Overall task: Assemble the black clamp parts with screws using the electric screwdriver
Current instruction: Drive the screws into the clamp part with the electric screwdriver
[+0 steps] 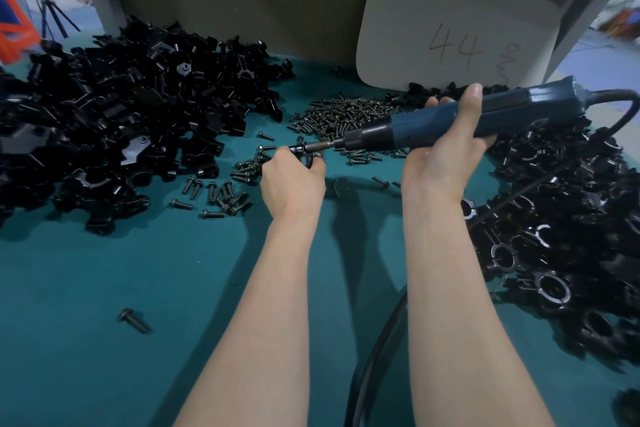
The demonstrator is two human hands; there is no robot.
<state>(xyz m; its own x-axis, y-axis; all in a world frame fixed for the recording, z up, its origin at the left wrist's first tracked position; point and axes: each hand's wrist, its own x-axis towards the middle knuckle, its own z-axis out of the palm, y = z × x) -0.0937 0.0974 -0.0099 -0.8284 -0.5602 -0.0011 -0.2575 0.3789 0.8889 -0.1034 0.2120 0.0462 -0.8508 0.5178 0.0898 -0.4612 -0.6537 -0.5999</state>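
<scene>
In the head view, the left hand (292, 180) is curled round a small black clamp (304, 153), held just above the teal table mat (104, 288) at centre, near the heap of screws (346, 114). The right hand (446, 146) is wrapped round the blue electric screwdriver (405, 126), which lies almost level with its bit meeting the clamp from the right.

The likely risk is the bit slipping off the screw head. The clamp rests on no support, so any tilt of the long tool could cam it out or cross-thread the screw. The tool's black cable (374, 357) trails near the right forearm and could drag on it.

The clamp looks glossy black, with 1 ring-shaped opening showing beside the fingers. The screw itself is too small to make out. Loose clamp parts (121, 107) are heaped far left, and ringed clamp pieces (554, 236) lie on the right. A card marked 44 (453, 35) stands behind.
</scene>
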